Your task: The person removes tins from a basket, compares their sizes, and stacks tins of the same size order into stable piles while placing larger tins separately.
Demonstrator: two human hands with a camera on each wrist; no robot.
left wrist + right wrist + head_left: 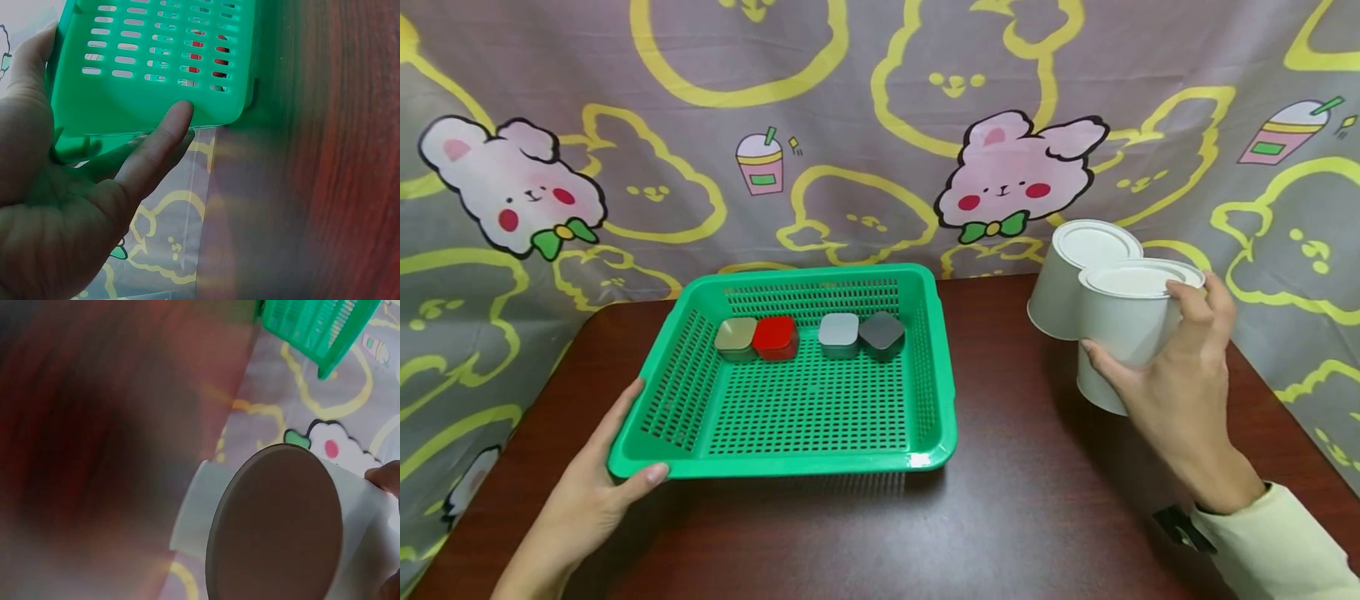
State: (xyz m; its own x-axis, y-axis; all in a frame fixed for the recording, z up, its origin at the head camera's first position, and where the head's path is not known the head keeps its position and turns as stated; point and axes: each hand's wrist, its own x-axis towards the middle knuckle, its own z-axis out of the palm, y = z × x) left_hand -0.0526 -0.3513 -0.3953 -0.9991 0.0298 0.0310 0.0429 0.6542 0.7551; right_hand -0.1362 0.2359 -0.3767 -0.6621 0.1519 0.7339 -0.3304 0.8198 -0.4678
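Note:
My left hand (597,479) grips the front left corner of a green perforated plastic basket (647,467), thumb on the front rim and fingers along the left side. In the left wrist view the basket's side wall (150,106) shows beside the fingers. Along the back of the basket sit small square-topped containers: beige (736,335), red (776,337), light grey (838,333) and black (882,333). My right hand (1187,392) holds a white can (1123,333) round its upper part. The right wrist view shows the can's round brownish underside (278,525) above the table.
A second white can (1052,292) stands behind the held one, partly covered by it. The dark reddish-brown table (1000,500) extends round the basket. A patterned curtain (865,183) with bear and rabbit drawings hangs at the back and sides.

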